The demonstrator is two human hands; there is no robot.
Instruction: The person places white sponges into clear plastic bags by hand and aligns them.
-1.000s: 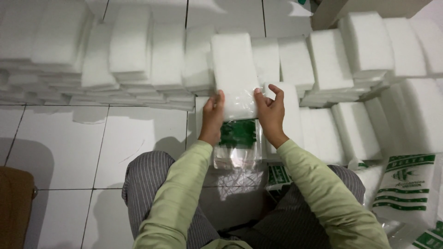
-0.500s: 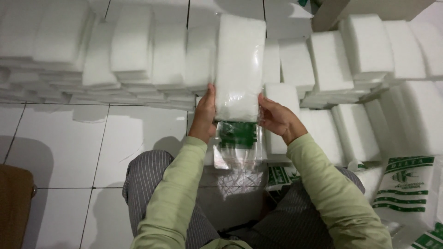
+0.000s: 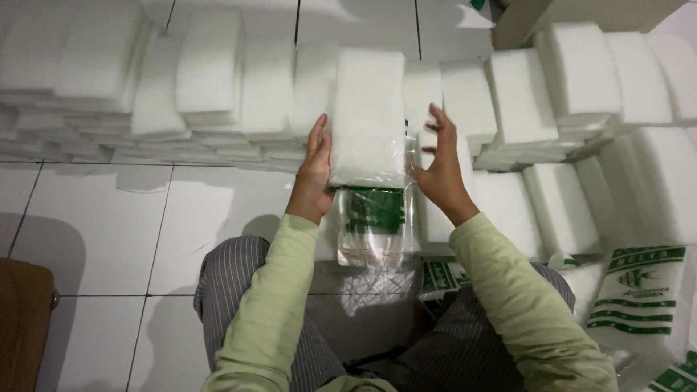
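Note:
A white rectangular foam pad (image 3: 367,116) is held upright in front of me, its lower end inside a clear plastic bag with green print (image 3: 375,221). My left hand (image 3: 315,170) grips the pad's left edge and the bag's mouth. My right hand (image 3: 440,163) is at the pad's right side with fingers spread, touching the loose clear film of the bag. Both arms wear light green sleeves over striped trousers.
Stacks of white foam pads (image 3: 210,80) line the tiled floor ahead and to the right (image 3: 581,80). Printed plastic bags (image 3: 642,297) lie at my right knee. A brown object (image 3: 22,319) sits at the lower left. White floor tiles (image 3: 94,232) lie to my left.
The pad has been lifted and then slid lower toward the bag. My right hand let go of the pad's edge and opened its fingers against the film.

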